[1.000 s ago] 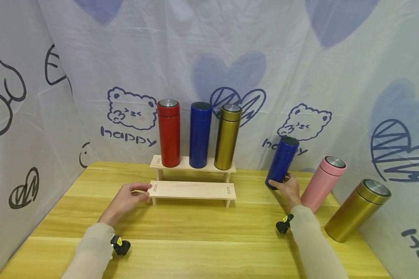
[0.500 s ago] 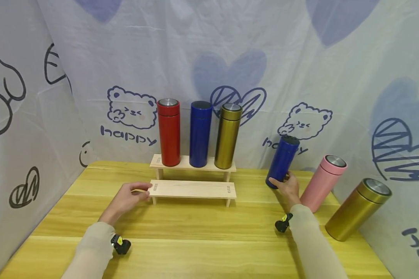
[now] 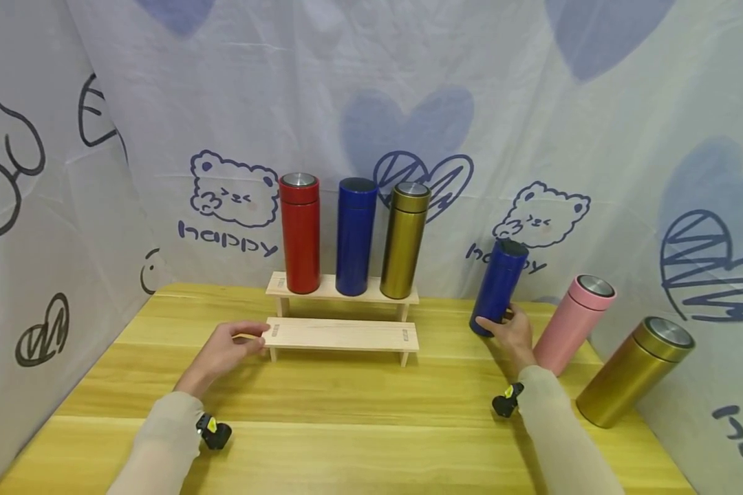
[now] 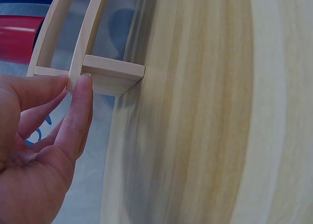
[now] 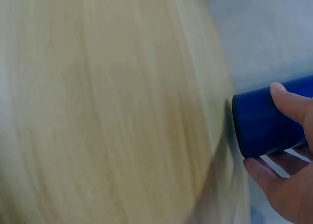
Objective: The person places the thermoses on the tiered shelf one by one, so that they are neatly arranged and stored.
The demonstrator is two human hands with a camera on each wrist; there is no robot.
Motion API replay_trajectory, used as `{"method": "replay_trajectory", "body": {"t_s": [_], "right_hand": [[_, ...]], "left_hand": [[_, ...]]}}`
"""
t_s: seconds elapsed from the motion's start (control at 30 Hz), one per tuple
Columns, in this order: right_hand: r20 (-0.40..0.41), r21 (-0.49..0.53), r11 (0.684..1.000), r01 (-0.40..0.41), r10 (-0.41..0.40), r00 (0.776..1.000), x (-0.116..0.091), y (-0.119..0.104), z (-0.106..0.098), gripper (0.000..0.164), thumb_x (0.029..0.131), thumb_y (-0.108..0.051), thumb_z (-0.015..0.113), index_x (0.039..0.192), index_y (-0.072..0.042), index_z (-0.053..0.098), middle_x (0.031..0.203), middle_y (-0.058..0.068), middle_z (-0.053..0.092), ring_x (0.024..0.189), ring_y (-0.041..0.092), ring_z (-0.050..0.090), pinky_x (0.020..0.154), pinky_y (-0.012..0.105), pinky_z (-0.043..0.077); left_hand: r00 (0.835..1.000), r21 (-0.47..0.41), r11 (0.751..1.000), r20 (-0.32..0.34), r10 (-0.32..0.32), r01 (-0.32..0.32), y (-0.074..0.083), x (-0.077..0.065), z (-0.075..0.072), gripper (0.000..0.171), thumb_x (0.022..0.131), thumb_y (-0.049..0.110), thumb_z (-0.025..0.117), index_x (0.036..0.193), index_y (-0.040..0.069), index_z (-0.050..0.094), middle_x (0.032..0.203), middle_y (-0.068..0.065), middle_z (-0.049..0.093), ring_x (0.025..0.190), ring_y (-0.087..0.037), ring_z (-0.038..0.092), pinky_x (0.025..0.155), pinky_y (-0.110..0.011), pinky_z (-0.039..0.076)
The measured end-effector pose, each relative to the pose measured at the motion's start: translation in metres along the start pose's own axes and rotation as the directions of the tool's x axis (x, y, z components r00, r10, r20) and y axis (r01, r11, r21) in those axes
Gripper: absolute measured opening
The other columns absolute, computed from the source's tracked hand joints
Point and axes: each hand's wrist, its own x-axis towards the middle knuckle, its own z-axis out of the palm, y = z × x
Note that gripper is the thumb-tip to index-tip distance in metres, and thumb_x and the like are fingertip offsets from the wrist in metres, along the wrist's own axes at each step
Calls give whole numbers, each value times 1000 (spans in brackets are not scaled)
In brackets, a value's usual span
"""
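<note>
My left hand (image 3: 224, 350) pinches the left end of the lower board of a two-step wooden stand (image 3: 340, 334). The left wrist view shows thumb and fingertips on either side of that thin board (image 4: 79, 57). At the table's back right, my right hand (image 3: 512, 338) grips a blue thermos flask (image 3: 500, 278) low on its body. In the right wrist view the thumb lies along one side of the flask (image 5: 266, 121), its dark base close to the tabletop. On the stand's upper board stand a red flask (image 3: 300, 237), another blue one (image 3: 356, 240) and a gold one (image 3: 404, 244).
Right of my right hand a pink flask (image 3: 572, 326) and a second gold flask (image 3: 634, 375) stand on the wooden table (image 3: 347, 440). A patterned cloth (image 3: 322, 103) hangs close behind the table and along both sides.
The top of the blue flask in my right hand has shifted very slightly left. My left hand keeps its pinch on the stand, and the other flasks have not moved.
</note>
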Motion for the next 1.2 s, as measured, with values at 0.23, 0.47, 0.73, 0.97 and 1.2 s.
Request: {"method": "replay_trajectory", "body": {"t_s": [0.23,0.47,0.73,0.97,1.2], "right_hand": [[25,-30,999,31,-30,999,-2,-12,-5,88,88,-28,82,156,4,37,143,34,55,126,47,60,106,54,51],[67,-4,1000,29,-29,997,-7,-22,-12,86,88,-29,83,155,3,40,142,32,56,125,47,61,103,52,54],[99,4,998,64,-64,993,-17,-32,-18,85,86,-32,85,151,4,44,144,32,56,129,47,60,106,54,52],[135,16,996,86,-88,987,-24,-42,-17,87,85,-32,86,151,6,43,145,32,56,131,47,58,107,55,51],[178,37,994,99,-104,978,-29,-51,-13,90,84,-32,87,152,6,41,146,32,56,131,47,59,107,55,52]], "left_hand": [[1000,7,1000,1,4,-4,0,0,0,38,99,5,64,135,-7,62,140,-30,61,103,-25,74,84,-21,57],[1000,18,1000,4,11,-11,-1,0,-1,38,99,5,64,135,-8,62,141,-31,60,103,-24,74,82,-21,56],[1000,24,1000,5,0,-1,-2,1,0,39,99,6,65,136,-6,62,142,-30,60,101,-19,74,83,-19,55],[1000,29,1000,8,-9,9,0,-1,0,39,99,6,65,136,-5,62,142,-30,59,103,-21,74,84,-18,55],[1000,29,1000,3,-7,7,0,0,0,39,99,5,64,136,-4,63,142,-29,60,103,-22,73,83,-16,54]]}}
